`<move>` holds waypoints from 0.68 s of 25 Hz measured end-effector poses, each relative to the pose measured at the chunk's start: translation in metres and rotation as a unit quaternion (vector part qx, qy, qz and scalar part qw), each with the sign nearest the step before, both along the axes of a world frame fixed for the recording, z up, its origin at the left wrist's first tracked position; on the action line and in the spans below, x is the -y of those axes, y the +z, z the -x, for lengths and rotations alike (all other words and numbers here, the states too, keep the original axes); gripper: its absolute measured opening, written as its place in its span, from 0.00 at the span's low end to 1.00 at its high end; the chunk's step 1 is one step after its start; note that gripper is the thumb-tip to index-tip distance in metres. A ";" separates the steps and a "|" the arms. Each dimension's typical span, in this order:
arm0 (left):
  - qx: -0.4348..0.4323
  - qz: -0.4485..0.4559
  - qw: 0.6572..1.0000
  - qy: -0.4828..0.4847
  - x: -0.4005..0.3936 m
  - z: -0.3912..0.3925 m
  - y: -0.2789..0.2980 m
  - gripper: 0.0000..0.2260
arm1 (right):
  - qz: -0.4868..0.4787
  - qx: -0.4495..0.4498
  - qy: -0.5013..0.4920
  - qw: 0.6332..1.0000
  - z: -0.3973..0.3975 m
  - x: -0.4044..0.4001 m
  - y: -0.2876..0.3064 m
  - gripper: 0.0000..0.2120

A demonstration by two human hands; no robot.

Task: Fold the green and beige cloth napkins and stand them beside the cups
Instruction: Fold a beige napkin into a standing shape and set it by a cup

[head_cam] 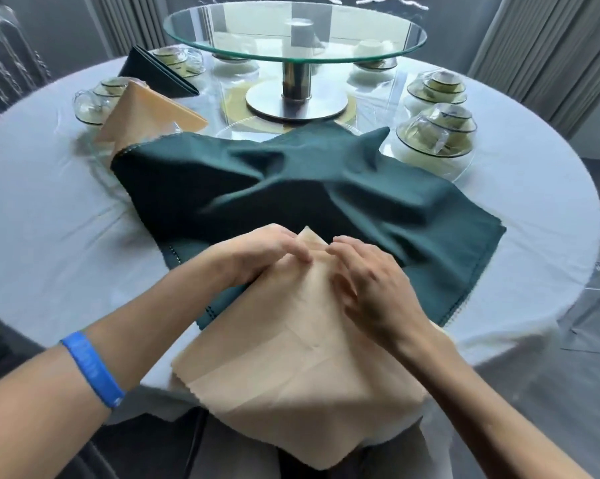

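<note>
Head view: left hand (pixel 270 250) and right hand (pixel 367 288) are pinching the far corner of the beige napkin (pixel 298 368) between them, fingers curled on the cloth. The green napkin (pixel 291 188) is lying rumpled on the desk (pixel 49 202) just beyond both hands.

Soft, cool daylight is cast evenly over the scene, and only faint shadows are thrown beneath the green napkin (pixel 291 188) folds. Pale glare is seen on the glass turntable (pixel 295 31) at 12 o'clock. Strong wide-angle bending is shown toward the edges, and slight blur is noticed throughout.
</note>
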State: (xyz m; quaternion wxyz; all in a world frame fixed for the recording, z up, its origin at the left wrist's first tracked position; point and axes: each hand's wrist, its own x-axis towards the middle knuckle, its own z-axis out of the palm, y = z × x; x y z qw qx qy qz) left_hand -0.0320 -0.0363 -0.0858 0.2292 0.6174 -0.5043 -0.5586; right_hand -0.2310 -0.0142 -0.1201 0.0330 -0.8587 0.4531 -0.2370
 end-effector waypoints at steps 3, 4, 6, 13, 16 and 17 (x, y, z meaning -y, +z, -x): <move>0.325 0.365 0.873 -0.009 -0.016 -0.002 -0.023 0.16 | -0.002 -0.037 0.001 0.999 -0.007 0.004 -0.018 0.17; 0.361 0.439 0.821 -0.049 -0.021 -0.001 -0.030 0.18 | 0.000 -0.048 -0.003 0.999 -0.009 0.006 -0.022 0.17; 0.361 0.428 0.812 -0.164 -0.030 0.002 -0.043 0.26 | -0.032 -0.080 0.002 0.996 -0.013 0.006 -0.020 0.23; 0.419 0.323 0.822 -0.212 -0.114 -0.082 -0.069 0.27 | -0.112 -0.195 -0.024 0.974 0.062 -0.038 -0.027 0.35; 0.419 0.347 0.824 -0.158 -0.159 -0.101 -0.076 0.24 | -0.080 -0.191 -0.045 0.977 0.096 -0.063 -0.035 0.30; 0.418 0.354 0.825 -0.138 -0.166 -0.100 -0.076 0.24 | -0.069 -0.190 -0.048 0.978 0.100 -0.066 -0.036 0.29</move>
